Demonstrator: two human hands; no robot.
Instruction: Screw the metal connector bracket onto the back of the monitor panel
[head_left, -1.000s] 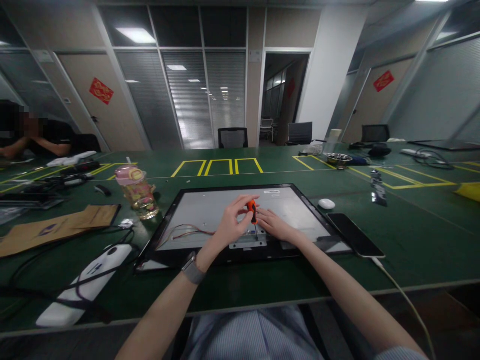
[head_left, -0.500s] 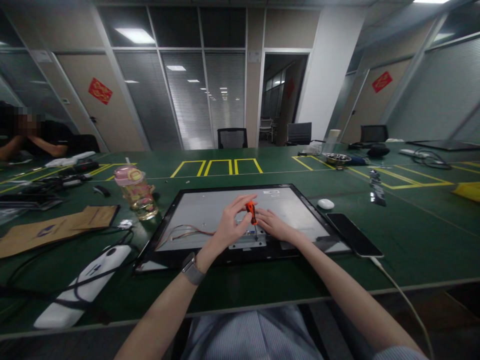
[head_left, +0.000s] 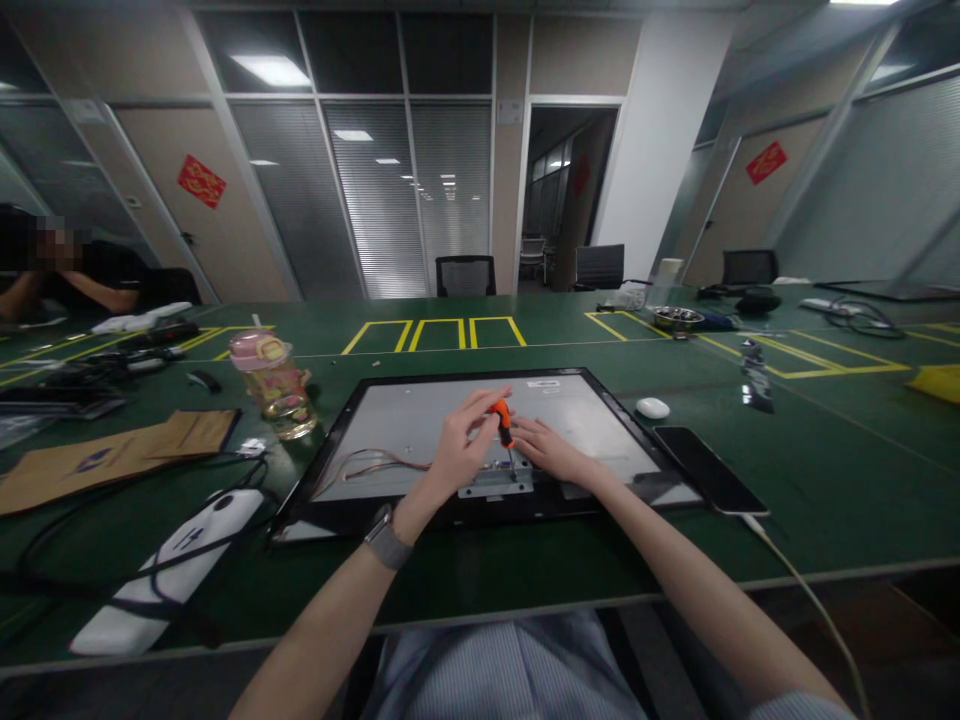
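Note:
My left hand [head_left: 465, 440] has its thumb and fingers closed around the orange and black handle of a screwdriver [head_left: 503, 421]. The screwdriver stands nearly upright, its thin shaft pointing down at a small metal bracket [head_left: 491, 487]. That bracket sits on the near part of a flat display panel [head_left: 442, 405], which has a grey back and a black frame. My right hand [head_left: 556, 453] rests on the panel with fingers stretched out, their tips close beside the screwdriver; contact cannot be made out. Thin brown wires [head_left: 382, 457] curve across the panel to the left.
Left of the panel are a pink-lidded bottle [head_left: 271, 385], a brown paper bag [head_left: 112, 455] and a white power strip [head_left: 172, 570] with black cables. A phone [head_left: 709, 470] on a charging cable and a white earbud case [head_left: 652, 408] lie to the right. Another person [head_left: 75, 275] sits far left.
The screwdriver handle has tilted or turned slightly in my left hand, and the fingers have shifted a little. My right hand stays in place.

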